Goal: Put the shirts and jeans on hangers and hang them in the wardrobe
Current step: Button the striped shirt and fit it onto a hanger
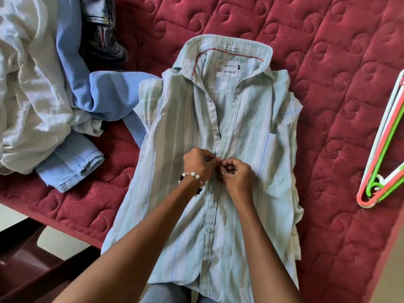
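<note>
A: What is way over on the left?

B: A big heap of clothes (28, 88) on the red quilt (328, 62). There is a pale crumpled one, and a blue shirt (87, 99) with its cuff lying near the edge of the bed. Some dark jeans (102, 33) poke out at the top, just beside the blue shirt.

A: And in the middle?

B: A striped shirt (175, 149), light green and light blue. It lies flat on the quilt with its front up. The collar is at the far end and the bottom hangs over the near edge of the bed. The top part is open, and you can see a white label inside the collar.

A: Where are the hands?

B: Both are on the middle of the striped shirt, right on the line of buttons. The left hand (197, 164) has a bead bracelet (192, 178) on its wrist. Its fingers are curled and pinch the shirt's edge. The right hand (236, 176) wears a ring. Its fingers are curled too and pinch the other edge. The two hands touch each other there.

A: Are the buttons done up?

B: Below the hands the shirt looks closed. Above the hands it is open.

A: What is on the right?

B: Some plastic hangers (384, 162), white, green and orange. They lie in a bunch on the quilt, well apart from the hands.
</note>
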A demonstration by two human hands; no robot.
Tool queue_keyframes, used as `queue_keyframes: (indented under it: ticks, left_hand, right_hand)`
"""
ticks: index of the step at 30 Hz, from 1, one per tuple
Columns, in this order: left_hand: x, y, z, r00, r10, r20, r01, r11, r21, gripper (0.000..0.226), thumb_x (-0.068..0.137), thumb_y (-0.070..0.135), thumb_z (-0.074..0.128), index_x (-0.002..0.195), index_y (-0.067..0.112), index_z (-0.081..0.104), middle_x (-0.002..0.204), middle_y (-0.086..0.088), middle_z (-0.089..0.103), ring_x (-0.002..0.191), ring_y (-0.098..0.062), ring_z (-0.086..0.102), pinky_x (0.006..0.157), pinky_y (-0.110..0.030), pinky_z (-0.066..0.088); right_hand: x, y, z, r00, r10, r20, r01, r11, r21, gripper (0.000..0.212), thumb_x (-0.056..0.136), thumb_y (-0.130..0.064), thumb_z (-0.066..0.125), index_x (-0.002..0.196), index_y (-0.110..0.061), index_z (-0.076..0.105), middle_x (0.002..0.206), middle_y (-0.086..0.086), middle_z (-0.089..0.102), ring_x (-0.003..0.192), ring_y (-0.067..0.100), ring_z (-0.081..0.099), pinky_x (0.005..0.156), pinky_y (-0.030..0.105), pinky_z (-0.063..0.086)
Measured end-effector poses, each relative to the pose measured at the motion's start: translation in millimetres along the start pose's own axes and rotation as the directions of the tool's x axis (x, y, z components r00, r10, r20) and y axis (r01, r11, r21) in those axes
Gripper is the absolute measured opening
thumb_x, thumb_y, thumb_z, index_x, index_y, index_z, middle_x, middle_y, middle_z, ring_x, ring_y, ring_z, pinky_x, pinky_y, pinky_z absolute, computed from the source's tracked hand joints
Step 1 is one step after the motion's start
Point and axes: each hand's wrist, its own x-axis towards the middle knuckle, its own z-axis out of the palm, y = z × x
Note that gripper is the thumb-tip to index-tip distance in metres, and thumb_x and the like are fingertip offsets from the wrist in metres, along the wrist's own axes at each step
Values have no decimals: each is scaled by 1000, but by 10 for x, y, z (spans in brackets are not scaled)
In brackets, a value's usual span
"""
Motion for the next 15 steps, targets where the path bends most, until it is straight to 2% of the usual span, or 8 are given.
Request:
queue_keyframes:
  ticks: [4, 6, 9, 12, 13, 15]
  left_hand:
    - [-5, -2, 29, 999, -8, -40, 7, 1000, -3, 18, 81, 18, 74, 95, 7, 75, 89, -9, 73, 89, -19, 67, 79, -21, 48]
    - [-3, -30, 42, 999, -23, -25, 23, 999, -22, 16, 81, 17, 73, 94, 8, 74, 86, -8, 72, 87, -20, 66, 77, -22, 47]
    - [10, -60, 46, 998, -51, 20, 52, 997, -54, 9, 82, 12, 71, 90, 10, 72, 81, -5, 69, 88, -22, 67, 72, -20, 45]
    - [31, -59, 31, 997, -37, 61, 40, 998, -49, 9, 82, 10, 71, 91, 9, 71, 84, -8, 70, 81, -20, 65, 74, -21, 48]
    - [31, -46, 22, 998, -16, 59, 17, 1000, -25, 10, 82, 11, 72, 92, 9, 71, 83, -7, 70, 77, -17, 63, 73, -20, 47]
    - [53, -14, 0, 999, 41, -6, -40, 997, 61, 10, 83, 14, 69, 92, 12, 72, 84, -6, 71, 78, -16, 64, 72, -20, 46]
  right_hand:
    - [-30, 18, -9, 1000, -2, 20, 0, 997, 80, 24, 80, -1, 72, 71, -21, 65, 63, -2, 61, 59, 11, 55, 61, 36, 51]
    - [-18, 6, -26, 997, 64, 46, -70, 986, 151, 24, 81, 1, 71, 71, -21, 66, 65, 1, 63, 62, 14, 56, 61, 34, 49]
    - [8, -84, -82, 970, 192, 151, -227, 937, 265, 18, 86, 3, 64, 75, -11, 66, 64, 4, 61, 62, 16, 53, 60, 31, 46]
    - [99, -123, -144, 940, 223, 259, -274, 944, 183, 24, 92, 5, 54, 76, -12, 62, 60, 2, 57, 57, 14, 52, 52, 24, 46]
    - [135, -128, -154, 944, 219, 247, -253, 960, 116, 26, 92, 4, 52, 77, -15, 61, 61, 2, 58, 57, 15, 54, 51, 26, 48]
    - [193, -147, -142, 983, 135, 121, -133, 991, -26, 27, 91, -1, 51, 76, -21, 59, 63, 0, 60, 61, 19, 58, 57, 34, 53]
